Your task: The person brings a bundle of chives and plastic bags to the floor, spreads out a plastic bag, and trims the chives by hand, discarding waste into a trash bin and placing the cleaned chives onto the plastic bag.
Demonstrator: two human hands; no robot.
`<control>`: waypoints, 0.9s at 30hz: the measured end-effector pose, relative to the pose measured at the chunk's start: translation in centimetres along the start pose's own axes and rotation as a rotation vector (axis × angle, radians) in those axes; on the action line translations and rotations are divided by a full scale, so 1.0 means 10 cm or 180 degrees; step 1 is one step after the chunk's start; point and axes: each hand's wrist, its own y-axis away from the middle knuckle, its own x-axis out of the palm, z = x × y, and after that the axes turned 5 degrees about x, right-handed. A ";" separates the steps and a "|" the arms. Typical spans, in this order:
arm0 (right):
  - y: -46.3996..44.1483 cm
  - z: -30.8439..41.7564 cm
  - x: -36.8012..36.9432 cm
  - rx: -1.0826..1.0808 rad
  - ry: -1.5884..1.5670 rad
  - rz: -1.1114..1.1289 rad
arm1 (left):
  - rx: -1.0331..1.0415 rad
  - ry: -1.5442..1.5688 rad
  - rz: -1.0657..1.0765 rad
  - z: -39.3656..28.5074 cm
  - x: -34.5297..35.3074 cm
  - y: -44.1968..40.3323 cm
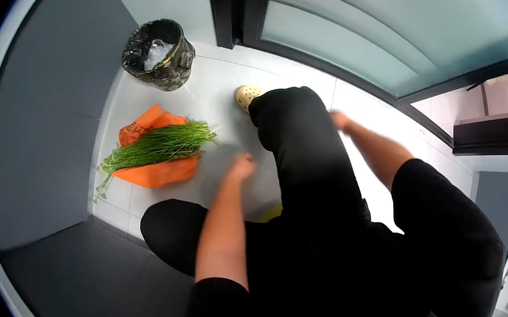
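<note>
Above the floor, to the right of the greens, is my left hand (242,167). It is blurred, but its outline is compact with the fingers curled in; whether anything is in it I cannot make out. A bundle of long, thin green stalks, like chives (160,144), lies across an orange plastic bag (164,173) spread on the floor. My right hand (341,120) is beside my raised knee (289,113), partly hidden by it and smeared by motion, so its fingers do not show.
A bin (167,74) with a dark patterned liner and clear plastic inside stands at the upper left. Grey cabinet fronts (40,121) border the left side. A frosted glass door (378,35) with a dark frame runs along the right. My yellow clog (248,96) rests on white floor tiles (217,68).
</note>
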 end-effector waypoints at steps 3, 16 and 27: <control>-0.04 1.17 -0.74 -0.0141 -0.1062 -0.0854 | 0.0259 0.0268 -0.1037 0.29 -0.53 0.07; 0.03 3.91 0.48 -0.1528 -0.0334 0.0233 | -0.0398 0.1248 -0.2900 0.38 -1.60 1.12; -0.62 3.49 1.87 -0.0757 0.0867 0.0492 | -0.1643 0.1309 -0.2190 1.95 -1.01 0.22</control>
